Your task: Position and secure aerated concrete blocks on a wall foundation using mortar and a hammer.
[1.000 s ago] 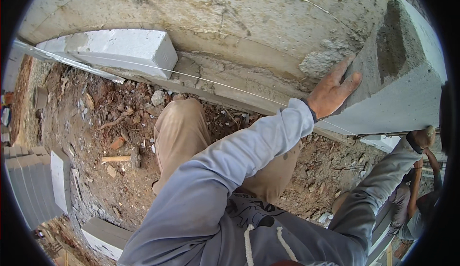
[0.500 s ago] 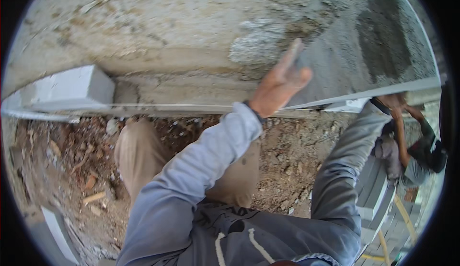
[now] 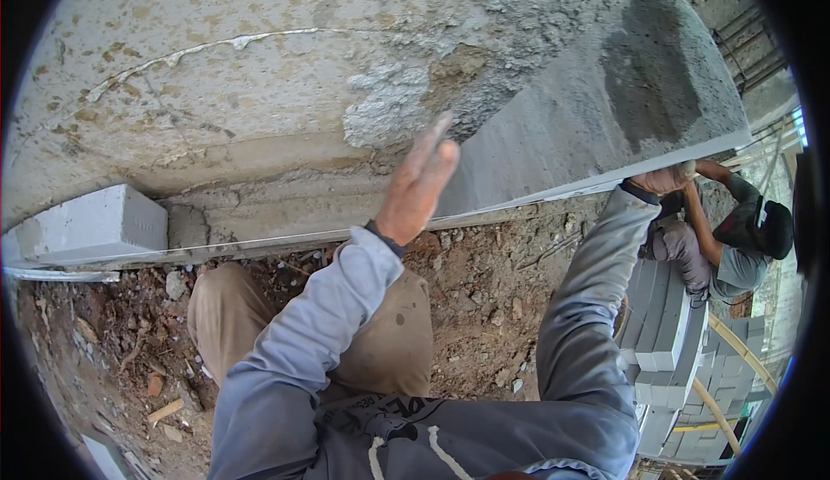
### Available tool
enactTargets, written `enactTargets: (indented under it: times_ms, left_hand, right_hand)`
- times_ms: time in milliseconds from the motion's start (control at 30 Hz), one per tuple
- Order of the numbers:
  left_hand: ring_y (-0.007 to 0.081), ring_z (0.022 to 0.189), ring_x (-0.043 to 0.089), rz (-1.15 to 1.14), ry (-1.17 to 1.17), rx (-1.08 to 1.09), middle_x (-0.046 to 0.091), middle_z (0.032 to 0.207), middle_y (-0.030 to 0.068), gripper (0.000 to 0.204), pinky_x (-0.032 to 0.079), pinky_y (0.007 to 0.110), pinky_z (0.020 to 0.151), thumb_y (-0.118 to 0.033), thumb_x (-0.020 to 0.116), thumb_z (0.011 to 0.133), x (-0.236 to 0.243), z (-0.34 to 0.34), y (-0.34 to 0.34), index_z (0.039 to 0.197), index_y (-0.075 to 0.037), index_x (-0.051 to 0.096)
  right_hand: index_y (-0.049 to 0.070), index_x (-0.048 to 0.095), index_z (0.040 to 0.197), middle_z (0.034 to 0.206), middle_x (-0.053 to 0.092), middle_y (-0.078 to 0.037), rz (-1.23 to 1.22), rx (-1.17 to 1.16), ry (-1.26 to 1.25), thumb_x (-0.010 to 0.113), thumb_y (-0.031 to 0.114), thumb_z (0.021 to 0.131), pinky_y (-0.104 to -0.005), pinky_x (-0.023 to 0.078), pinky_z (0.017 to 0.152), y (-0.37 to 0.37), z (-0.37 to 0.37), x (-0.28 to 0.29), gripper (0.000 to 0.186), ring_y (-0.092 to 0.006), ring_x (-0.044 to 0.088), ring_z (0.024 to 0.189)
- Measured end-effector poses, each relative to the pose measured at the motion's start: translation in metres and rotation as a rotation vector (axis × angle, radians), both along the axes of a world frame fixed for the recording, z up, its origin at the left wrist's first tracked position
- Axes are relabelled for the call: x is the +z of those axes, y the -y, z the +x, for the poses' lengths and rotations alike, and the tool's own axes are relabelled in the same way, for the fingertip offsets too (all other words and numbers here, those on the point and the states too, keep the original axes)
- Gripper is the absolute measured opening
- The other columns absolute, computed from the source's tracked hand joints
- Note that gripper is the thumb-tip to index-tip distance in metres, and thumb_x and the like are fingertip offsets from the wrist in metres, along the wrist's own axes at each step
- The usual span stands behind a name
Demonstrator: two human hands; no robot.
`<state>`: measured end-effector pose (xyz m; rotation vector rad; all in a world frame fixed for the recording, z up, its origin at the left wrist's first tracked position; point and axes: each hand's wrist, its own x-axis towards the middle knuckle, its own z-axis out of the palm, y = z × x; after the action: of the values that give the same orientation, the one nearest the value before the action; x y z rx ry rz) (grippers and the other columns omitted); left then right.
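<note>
Left hand (image 3: 410, 188) straight-fingered beside grey block (image 3: 545, 126), contact unclear; right hand (image 3: 664, 178) grasps its edge. Dark patch (image 3: 650, 74) shows wider than 1 s ago. Lettering (image 3: 424, 409) on sweatshirt (image 3: 493, 437) below hands.

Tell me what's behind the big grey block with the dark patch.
Along the upper-left edge of the block, a rough, crumbly wall shows beyond it. The block covers whatever lies directly behind its broad face, so I cannot tell whether it touches the wall there.
</note>
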<state>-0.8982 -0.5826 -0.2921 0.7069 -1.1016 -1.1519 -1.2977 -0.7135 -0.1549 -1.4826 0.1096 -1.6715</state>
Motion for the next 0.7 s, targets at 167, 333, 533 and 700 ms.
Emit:
enactTargets:
  times_ms: [167, 333, 533, 700]
  left_hand:
    - [0.0354, 0.145, 0.015, -0.169, 0.123, 0.019, 0.018, 0.154, 0.0278, 0.093, 0.014, 0.041, 0.118, -0.059, 0.048, 0.092, 0.035, -0.012, -0.01, 0.148, 0.007, 0.014]
    - [0.0405, 0.144, 0.012, -0.262, 0.12, 0.111, 0.015, 0.152, 0.0328, 0.093, 0.012, 0.044, 0.117, -0.062, 0.037, 0.095, 0.073, -0.012, -0.009, 0.146, 0.012, 0.013]
    - [0.0439, 0.141, 0.018, -0.26, -0.019, 0.175, 0.021, 0.148, 0.0346, 0.09, 0.013, 0.045, 0.117, -0.063, 0.03, 0.096, 0.11, -0.027, -0.008, 0.145, 0.011, 0.015]
    - [0.0386, 0.131, 0.036, -0.135, -0.109, 0.307, 0.037, 0.138, 0.0284, 0.076, 0.025, 0.042, 0.111, -0.054, 0.032, 0.1, 0.124, -0.025, -0.005, 0.141, 0.009, 0.029]
  right_hand:
    - [0.005, 0.061, 0.117, 0.118, 0.064, -0.009, 0.126, 0.038, -0.02, 0.071, 0.032, 0.078, -0.0449, 0.047, 0.096, 0.029, -0.061, -0.001, 0.048, -0.0261, 0.062, 0.107]
    - [0.006, 0.063, 0.115, 0.121, 0.063, -0.01, 0.267, 0.303, 0.112, 0.072, 0.038, 0.078, -0.0463, 0.041, 0.101, 0.037, -0.107, 0.004, 0.05, -0.0252, 0.059, 0.112]
    - [-0.002, 0.064, 0.099, 0.092, 0.069, -0.008, -0.593, -0.99, -0.35, 0.06, 0.032, 0.09, -0.0307, 0.051, 0.072, 0.006, -0.073, 0.027, 0.035, -0.0205, 0.067, 0.078]
    - [-0.002, 0.063, 0.101, 0.095, 0.068, -0.009, -0.294, -0.935, -0.193, 0.062, 0.031, 0.088, -0.0319, 0.05, 0.075, -0.014, -0.011, 0.022, 0.036, -0.0215, 0.065, 0.083]
